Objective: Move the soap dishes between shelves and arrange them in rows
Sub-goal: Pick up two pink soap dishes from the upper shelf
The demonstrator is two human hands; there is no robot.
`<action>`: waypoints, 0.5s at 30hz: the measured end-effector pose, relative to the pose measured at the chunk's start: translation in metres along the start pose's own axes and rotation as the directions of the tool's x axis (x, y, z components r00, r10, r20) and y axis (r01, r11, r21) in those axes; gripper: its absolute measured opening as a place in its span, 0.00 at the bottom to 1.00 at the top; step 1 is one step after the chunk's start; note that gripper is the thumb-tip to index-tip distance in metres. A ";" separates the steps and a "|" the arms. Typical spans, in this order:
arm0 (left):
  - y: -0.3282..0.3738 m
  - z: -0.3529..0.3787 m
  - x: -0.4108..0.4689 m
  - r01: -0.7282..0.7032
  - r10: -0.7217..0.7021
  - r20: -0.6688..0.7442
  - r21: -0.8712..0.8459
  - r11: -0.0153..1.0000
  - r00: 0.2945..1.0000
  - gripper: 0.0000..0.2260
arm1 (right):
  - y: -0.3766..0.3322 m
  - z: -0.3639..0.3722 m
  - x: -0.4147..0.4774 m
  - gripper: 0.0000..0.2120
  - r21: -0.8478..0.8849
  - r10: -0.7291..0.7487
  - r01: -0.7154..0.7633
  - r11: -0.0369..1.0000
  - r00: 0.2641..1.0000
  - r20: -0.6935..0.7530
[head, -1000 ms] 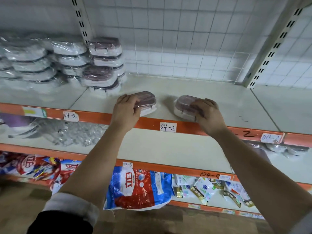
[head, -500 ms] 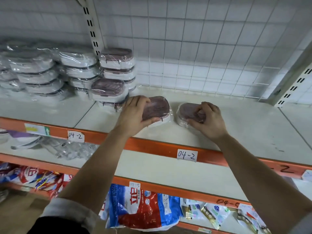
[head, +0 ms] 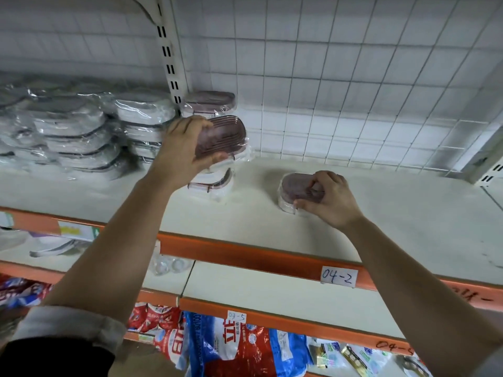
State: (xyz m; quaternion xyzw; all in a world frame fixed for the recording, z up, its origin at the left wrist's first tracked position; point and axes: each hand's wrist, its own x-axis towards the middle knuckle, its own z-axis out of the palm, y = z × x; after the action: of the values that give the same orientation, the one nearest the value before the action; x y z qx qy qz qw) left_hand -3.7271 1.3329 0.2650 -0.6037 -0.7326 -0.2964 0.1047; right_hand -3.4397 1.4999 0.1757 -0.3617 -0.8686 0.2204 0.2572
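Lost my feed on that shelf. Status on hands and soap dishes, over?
Left hand grips one soap dish above the front stack. Right hand pinches second dish, flat on shelf. Nothing between them.

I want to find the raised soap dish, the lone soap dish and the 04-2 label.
raised soap dish [head: 223,136]: head view, ribbed lid's middle.
lone soap dish [head: 294,186]: head view, lid's left part.
04-2 label [head: 339,276]: head view, paper's centre.

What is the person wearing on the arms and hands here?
The left hand and right hand are bare: no gloves, and no rings or watch that I can see. The left arm has a dark sleeve ending in a pale, bunched cuff; both forearms are uncovered.
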 end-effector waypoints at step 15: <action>-0.080 -0.021 0.013 -0.158 0.193 0.219 -0.167 0.973 0.956 0.37 | -0.066 0.044 -0.023 0.24 -0.082 0.152 -0.168 0.982 0.973 -0.172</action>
State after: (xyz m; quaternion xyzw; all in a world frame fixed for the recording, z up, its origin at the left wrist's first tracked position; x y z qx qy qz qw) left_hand -3.8108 1.3243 0.2645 -0.7032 -0.6592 -0.2662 -0.0016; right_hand -3.4865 1.4318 0.1722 -0.4594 -0.8219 0.1676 0.2920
